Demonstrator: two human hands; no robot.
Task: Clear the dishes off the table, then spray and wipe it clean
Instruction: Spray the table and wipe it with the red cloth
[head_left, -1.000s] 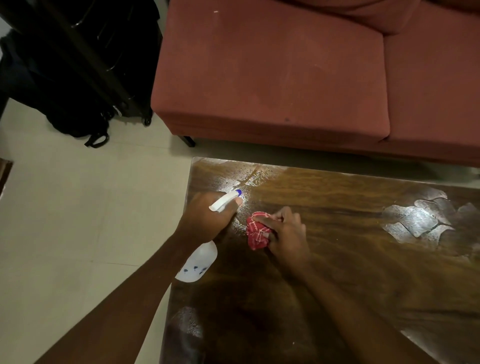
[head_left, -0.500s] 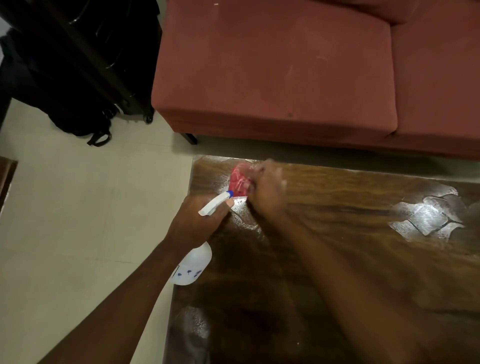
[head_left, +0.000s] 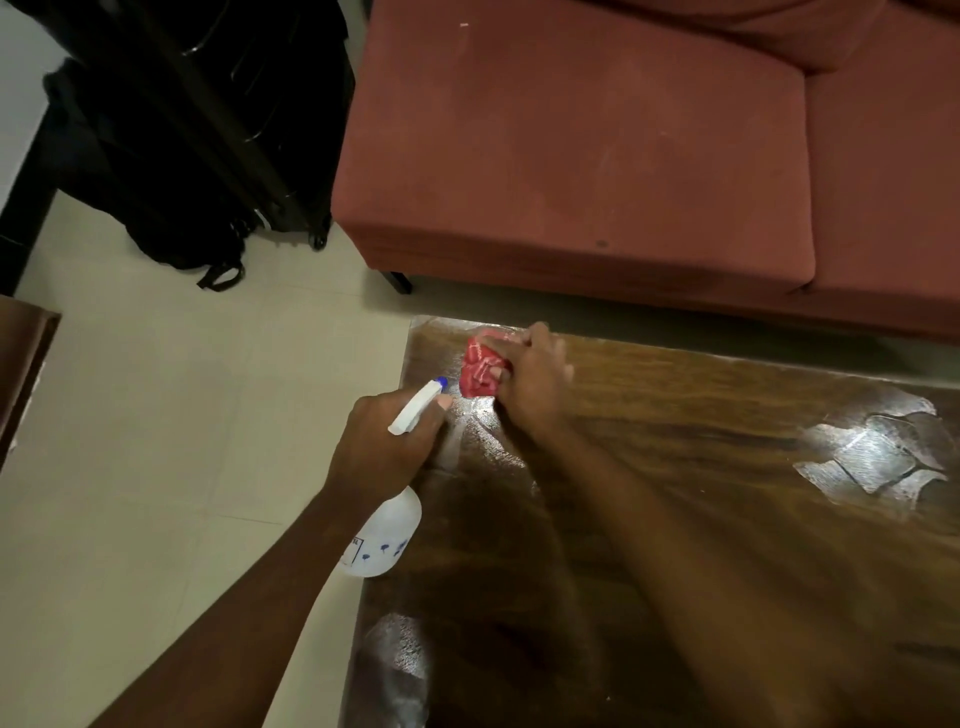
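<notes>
A person leans over a dark, glossy wooden table, both bare forearms reaching in from the near edge. The left hand grips a white translucent plastic spray bottle with a blue nozzle tip, fingers curled round its neck, the bottle's body hanging just past the table's left edge above the pale tiled floor. Just beyond it, the right hand is closed on a bunched red patterned cloth, pressing it to the wood at the table's far left corner, where the surface shines wet. More pale wet patches lie well apart, toward the right side. Behind the table stand a rust-red upholstered sofa and, to its left, black luggage on the floor. The work appears to be at its wiping stage. The risks from here: a stroke carried past the corner would push liquid off the edge onto the tiles, leaving a slick spot; the bottle, held out over the floor, would drop there should the grip loosen; and the patches at the right could dry into streaks if left unwiped
</notes>
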